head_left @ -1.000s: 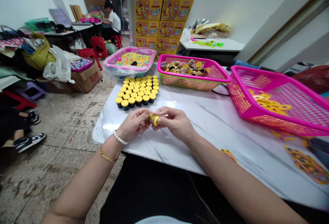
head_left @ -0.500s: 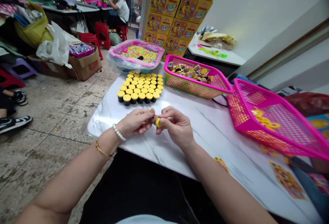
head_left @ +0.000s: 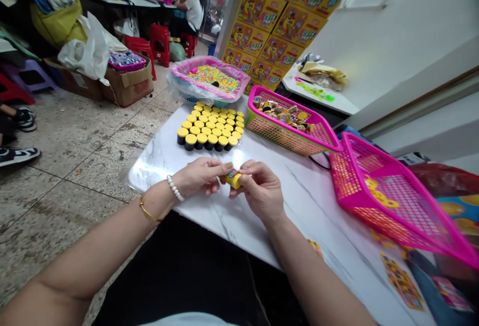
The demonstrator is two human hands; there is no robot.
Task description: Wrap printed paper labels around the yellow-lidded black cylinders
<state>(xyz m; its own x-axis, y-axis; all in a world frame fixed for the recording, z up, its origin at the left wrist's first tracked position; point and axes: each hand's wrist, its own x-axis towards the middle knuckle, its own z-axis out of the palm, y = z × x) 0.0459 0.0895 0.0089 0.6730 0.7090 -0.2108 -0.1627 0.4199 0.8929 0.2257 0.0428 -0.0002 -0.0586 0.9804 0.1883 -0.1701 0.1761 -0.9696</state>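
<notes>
Above the front of the marble-patterned table, both hands pinch a small yellow-lidded tub (head_left: pixel 235 180) with a colourful printed label on its side. My left hand (head_left: pixel 202 177) is closed on its left part, thumb pressed on top. At the lid end, my right hand (head_left: pixel 261 189) is closed too, thumb and fingertips against the lid and the label's edge. Fingers cover much of the tub. Just beyond the hands, several black tubs with yellow lids (head_left: pixel 205 130) stand upright in tight rows.
Behind the rows sits a plastic-lined basin (head_left: pixel 179 78) of coloured beads. To its right, one pink basket (head_left: pixel 288 139) holds labelled tubs; another pink basket (head_left: pixel 346 179) holds yellow rings. Printed label sheets (head_left: pixel 402 281) lie at right. Stacked yellow boxes (head_left: pixel 262 12) stand behind; a person (head_left: pixel 193 12) sits far back.
The tub has turned in my fingers, so more of its printed label and yellow lid shows. My head view has shifted slightly; the tub rows and baskets look otherwise the same.
</notes>
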